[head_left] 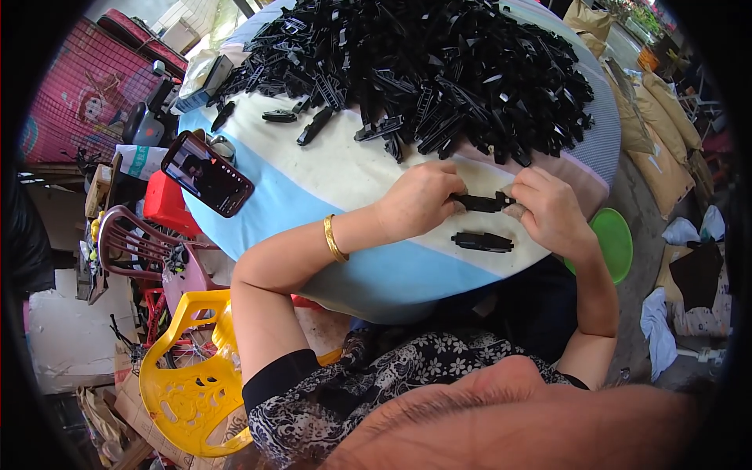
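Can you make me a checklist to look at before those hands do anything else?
1. Left hand gripping the black piece: ok, at its left end.
2. Right hand gripping it too: ok, at its right end.
3. Second black piece out of the grip: ok, lying on the tablecloth, closer to the body.
4. Big black pile away from the held piece: ok, farther back.
5. Phone away from both hands: ok, off to the left.
6. Held piece's ends joined properly: cannot tell, they're partly covered.
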{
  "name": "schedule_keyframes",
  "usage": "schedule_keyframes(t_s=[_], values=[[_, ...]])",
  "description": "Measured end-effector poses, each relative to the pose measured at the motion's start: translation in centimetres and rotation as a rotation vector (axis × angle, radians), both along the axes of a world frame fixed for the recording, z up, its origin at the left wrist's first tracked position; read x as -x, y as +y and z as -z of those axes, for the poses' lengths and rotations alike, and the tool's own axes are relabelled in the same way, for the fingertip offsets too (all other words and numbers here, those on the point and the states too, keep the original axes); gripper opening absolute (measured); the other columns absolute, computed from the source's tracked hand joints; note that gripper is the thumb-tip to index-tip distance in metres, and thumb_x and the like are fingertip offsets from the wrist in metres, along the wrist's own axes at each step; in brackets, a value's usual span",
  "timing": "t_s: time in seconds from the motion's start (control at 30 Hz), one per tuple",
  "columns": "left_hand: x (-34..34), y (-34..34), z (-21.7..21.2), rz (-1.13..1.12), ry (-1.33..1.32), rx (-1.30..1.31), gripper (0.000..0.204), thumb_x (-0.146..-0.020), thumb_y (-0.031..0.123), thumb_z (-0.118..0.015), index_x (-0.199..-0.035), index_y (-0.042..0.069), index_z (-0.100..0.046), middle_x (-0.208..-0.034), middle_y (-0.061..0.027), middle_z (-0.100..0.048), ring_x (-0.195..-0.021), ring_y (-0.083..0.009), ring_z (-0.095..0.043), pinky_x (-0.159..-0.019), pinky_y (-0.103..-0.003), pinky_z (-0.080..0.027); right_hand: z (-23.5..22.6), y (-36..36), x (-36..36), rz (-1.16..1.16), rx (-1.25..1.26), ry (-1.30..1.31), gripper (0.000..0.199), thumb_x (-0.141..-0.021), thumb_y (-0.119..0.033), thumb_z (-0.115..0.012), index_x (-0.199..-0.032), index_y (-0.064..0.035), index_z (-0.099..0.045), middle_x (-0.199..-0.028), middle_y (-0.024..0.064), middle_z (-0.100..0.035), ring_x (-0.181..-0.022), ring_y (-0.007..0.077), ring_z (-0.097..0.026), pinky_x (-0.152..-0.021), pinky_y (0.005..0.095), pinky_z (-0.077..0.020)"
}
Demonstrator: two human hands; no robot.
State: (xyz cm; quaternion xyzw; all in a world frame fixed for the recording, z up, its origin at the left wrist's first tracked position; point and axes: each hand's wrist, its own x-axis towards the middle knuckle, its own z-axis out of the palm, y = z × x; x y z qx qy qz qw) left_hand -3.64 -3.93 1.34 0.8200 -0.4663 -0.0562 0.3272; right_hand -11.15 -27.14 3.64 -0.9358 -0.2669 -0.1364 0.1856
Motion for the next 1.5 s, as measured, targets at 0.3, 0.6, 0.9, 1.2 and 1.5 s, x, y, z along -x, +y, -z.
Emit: schedule_keyframes(t_s=[0.3,0.6,0.9,1.2,1.5], values=[[0.5,-0.6,0.4,0.038,-0.066,0.089,0.016,-0.067,0.003,-0.07,-0.083,-0.002,-0.066,-0.081,-0.0112,-0.059,-0.075,-0.029,-0.06,-0.065,-0.036,-0.05,0.7,1.9,-0.8,-0.111,-0.044,0.023,0.015,-0.064,-0.002,-0.063,-0.079,0.0001,-0.061,-0.082,0.0095,-0.054,-0.082,0.0278,-0.055,-0.068,0.0385,-0.0467],[-1.8,0.0,-0.5,-0.052,-0.226,0.178,0.038,-0.063,0.017,-0.079,-0.092,0.003,-0.059,-0.085,-0.0107,-0.055,-0.083,-0.0304,-0.056,-0.073,-0.038,-0.049,1.3,-0.1,-1.3,0.003,-0.219,0.04,0.018,-0.073,-0.012,-0.072,-0.082,-0.0001,-0.062,-0.08,0.0116,-0.057,-0.072,0.0291,-0.057,-0.061,0.0369,-0.0468],[-4.1,0.1,0.8,-0.211,-0.56,0.107,0.031,-0.065,0.006,-0.069,-0.094,0.006,-0.057,-0.097,-0.0092,-0.051,-0.095,-0.0284,-0.05,-0.083,-0.036,-0.046,1.9,-0.8,-3.2,0.193,0.065,-0.267,0.028,-0.068,0.0,-0.06,-0.096,-0.0012,-0.064,-0.092,0.0089,-0.06,-0.087,0.0275,-0.057,-0.074,0.0369,-0.0482],[-0.7,-0.2,1.0,0.12,-0.446,0.087,0.022,-0.073,0.007,-0.067,-0.094,0.007,-0.06,-0.089,-0.0054,-0.055,-0.086,-0.0258,-0.052,-0.078,-0.034,-0.046,1.5,-0.5,-1.4,0.272,-0.102,-0.005,0.024,-0.068,0.003,-0.058,-0.092,-0.0014,-0.059,-0.087,0.0109,-0.06,-0.085,0.0293,-0.058,-0.073,0.0383,-0.0478],[-0.5,-0.1,0.4,-0.039,-0.201,0.061,0.041,-0.076,0.014,-0.067,-0.113,0.002,-0.051,-0.086,-0.0177,-0.06,-0.082,-0.0344,-0.059,-0.072,-0.042,-0.049,1.6,0.4,-0.5,0.154,-0.153,0.07,0.019,-0.065,-0.004,-0.062,-0.085,-0.0016,-0.06,-0.079,0.0116,-0.056,-0.079,0.0306,-0.056,-0.069,0.0399,-0.0467]])
